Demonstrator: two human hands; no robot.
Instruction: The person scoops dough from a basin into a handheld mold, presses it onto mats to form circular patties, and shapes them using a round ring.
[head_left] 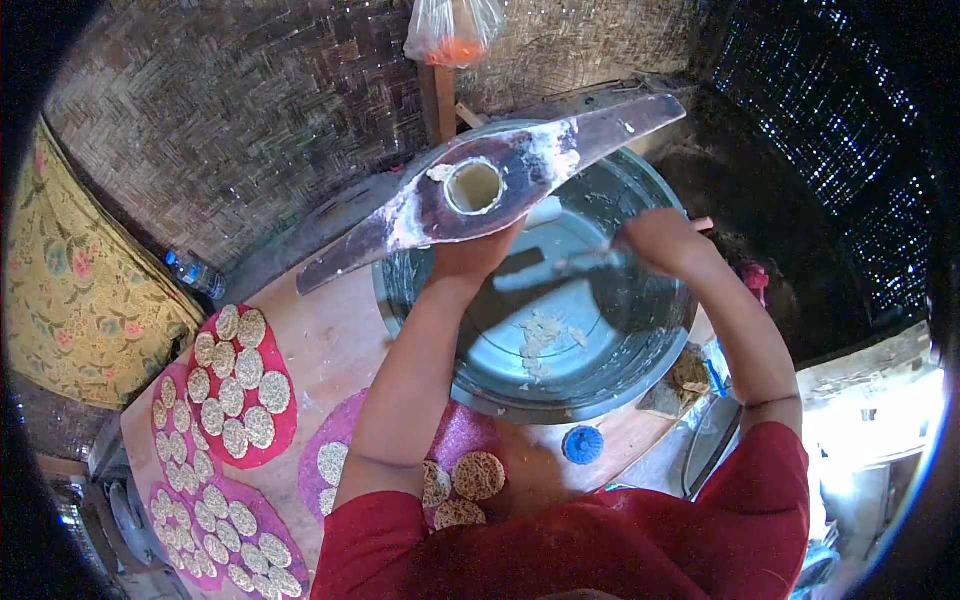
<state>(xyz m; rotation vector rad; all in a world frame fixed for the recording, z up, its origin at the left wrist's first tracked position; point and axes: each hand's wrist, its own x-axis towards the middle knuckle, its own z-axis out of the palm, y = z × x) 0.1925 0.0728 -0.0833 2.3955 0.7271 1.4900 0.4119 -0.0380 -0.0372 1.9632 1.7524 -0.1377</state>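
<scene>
My left hand [475, 258] is under a long wooden piece [520, 185] with two tapering arms and a round hole in the middle. It holds the piece up over a large grey-green basin [590, 405]; the fingers are hidden. White paste is smeared around the hole and along the arms. My right hand [662, 243] is closed around a tool, its pale handle end [703, 225] sticking out behind. The tool's blade [588, 262], somewhat blurred, points left over the basin. Scraps of pale dough [545, 340] lie on the basin floor.
Speckled round discs lie on a red mat [262, 362], pink mats [262, 505] and a purple mat [345, 410] at left. A blue cap [582, 445] sits below the basin. A water bottle [195, 273] is near the woven wall; a plastic bag [455, 35] hangs above.
</scene>
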